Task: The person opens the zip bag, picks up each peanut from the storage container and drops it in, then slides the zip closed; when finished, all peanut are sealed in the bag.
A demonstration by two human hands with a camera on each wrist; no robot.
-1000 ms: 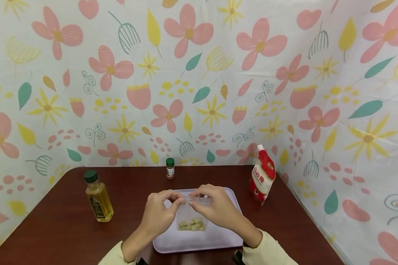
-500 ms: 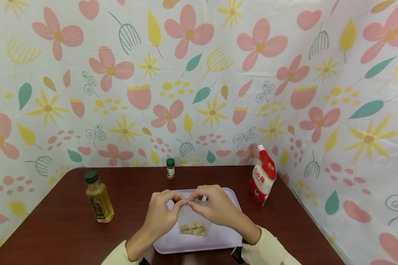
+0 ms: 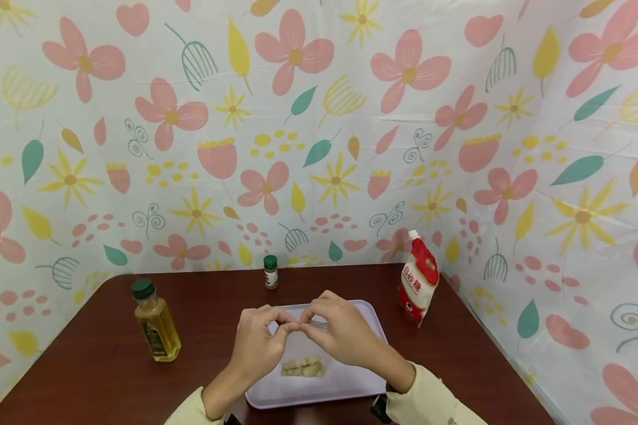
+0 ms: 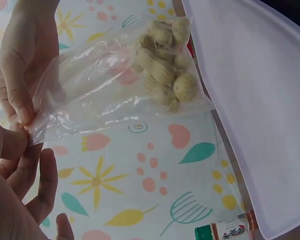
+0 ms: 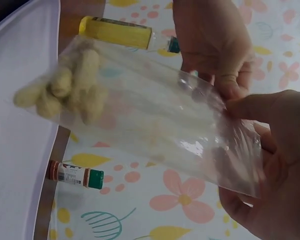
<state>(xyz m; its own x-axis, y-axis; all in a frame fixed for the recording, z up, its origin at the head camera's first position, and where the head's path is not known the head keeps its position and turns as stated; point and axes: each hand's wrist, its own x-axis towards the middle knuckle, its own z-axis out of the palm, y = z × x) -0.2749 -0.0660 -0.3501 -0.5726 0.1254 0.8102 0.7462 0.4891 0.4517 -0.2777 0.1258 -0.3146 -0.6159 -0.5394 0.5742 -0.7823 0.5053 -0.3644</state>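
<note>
A clear plastic bag (image 4: 85,95) hangs from both hands above the lilac tray (image 3: 276,392). Unshelled peanuts (image 4: 162,70) lie bunched at its bottom end, while its upper part looks flat. My left hand (image 3: 256,345) pinches the bag's top edge between thumb and fingers. Along the same edge, my right hand (image 3: 345,333) pinches it too, its thumb and fingertips meeting those of the left. In the right wrist view the bag's top corner lies against the right hand's fingers (image 5: 270,170). Whether the bag's mouth is sealed I cannot tell.
On the dark wooden table (image 3: 207,307) a bottle of yellow oil (image 3: 158,330) stands at left. A small green-capped spice jar (image 3: 270,273) is behind the tray. At right stands a red and white pouch (image 3: 419,280). A floral curtain (image 3: 319,147) hangs behind and at the right.
The left fingertips have slid slightly right along the bag's top edge and now meet the right ones. The bag's bottom with the peanuts has swung a little. The head view has shifted slightly.
</note>
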